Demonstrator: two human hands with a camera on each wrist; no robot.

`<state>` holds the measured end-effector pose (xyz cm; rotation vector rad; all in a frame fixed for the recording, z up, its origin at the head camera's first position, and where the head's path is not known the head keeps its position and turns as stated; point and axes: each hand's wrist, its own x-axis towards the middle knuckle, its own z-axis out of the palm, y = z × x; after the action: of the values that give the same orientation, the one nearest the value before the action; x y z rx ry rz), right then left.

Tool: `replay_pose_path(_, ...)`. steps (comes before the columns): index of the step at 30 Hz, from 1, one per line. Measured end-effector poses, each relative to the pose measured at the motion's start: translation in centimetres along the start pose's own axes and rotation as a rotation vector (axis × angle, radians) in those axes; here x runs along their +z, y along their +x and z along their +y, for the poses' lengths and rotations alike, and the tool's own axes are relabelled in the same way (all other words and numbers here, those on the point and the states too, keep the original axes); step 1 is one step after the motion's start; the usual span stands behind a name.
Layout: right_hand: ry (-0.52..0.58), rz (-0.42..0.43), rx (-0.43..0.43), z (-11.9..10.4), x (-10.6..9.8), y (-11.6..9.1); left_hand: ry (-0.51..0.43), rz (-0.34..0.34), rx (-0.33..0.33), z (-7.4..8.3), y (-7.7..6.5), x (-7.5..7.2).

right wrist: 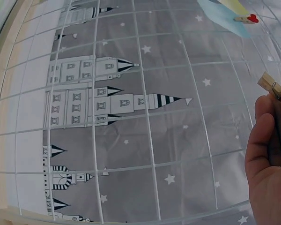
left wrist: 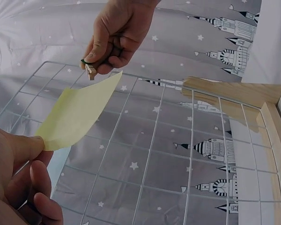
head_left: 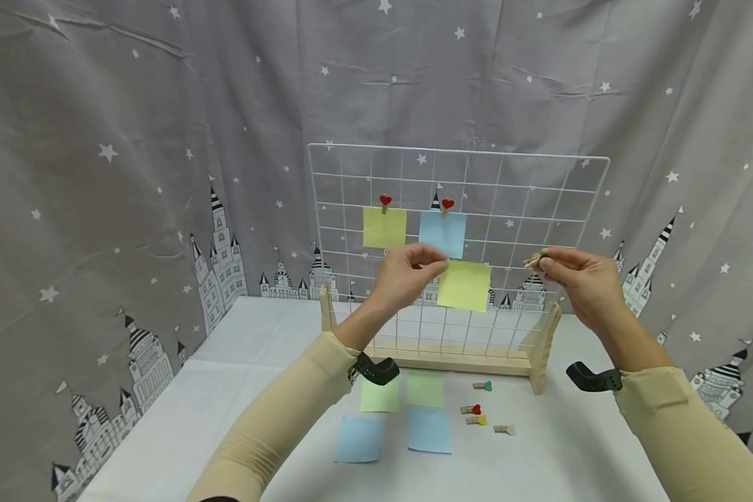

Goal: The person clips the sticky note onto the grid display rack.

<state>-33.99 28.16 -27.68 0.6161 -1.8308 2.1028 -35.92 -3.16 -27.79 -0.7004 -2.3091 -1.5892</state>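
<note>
My left hand (head_left: pixel 408 275) pinches a yellow sticky note (head_left: pixel 465 286) by its upper left corner, in front of the white wire grid (head_left: pixel 508 187). In the left wrist view the note (left wrist: pixel 79 115) slants away from thumb and finger. To the right, my right hand (head_left: pixel 586 282) pinches a small wooden clothespin (head_left: pixel 532 261) near the grid's right side; a bit of green shows on it in the left wrist view. A yellow note (head_left: pixel 385 228) and a blue note (head_left: pixel 442 235) hang on the grid, each under a clothespin with a red heart (head_left: pixel 448 203).
The grid stands in a wooden base (head_left: pixel 464 359) on a white table (head_left: pixel 226 390). Before it lie two yellow-green notes (head_left: pixel 425 390), two blue notes (head_left: pixel 429 430) and several heart clothespins (head_left: pixel 476 420). A grey star-and-castle curtain (head_left: pixel 257 104) hangs behind.
</note>
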Motion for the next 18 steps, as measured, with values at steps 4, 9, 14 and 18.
replay_pose_path(4,0.030,-0.010,-0.014,-0.4,0.2,0.3,-0.009,0.007,0.003,0.4,0.4,0.2)
replay_pose_path(9,0.052,-0.022,-0.030,-0.6,0.2,0.5,-0.026,0.021,0.001,0.7,0.7,0.4)
replay_pose_path(14,0.071,-0.019,-0.027,-0.5,0.3,0.5,-0.024,0.053,-0.012,0.8,1.2,0.9)
replay_pose_path(18,0.073,-0.019,-0.032,-0.6,0.4,0.7,-0.003,0.065,-0.019,1.0,1.7,1.5)
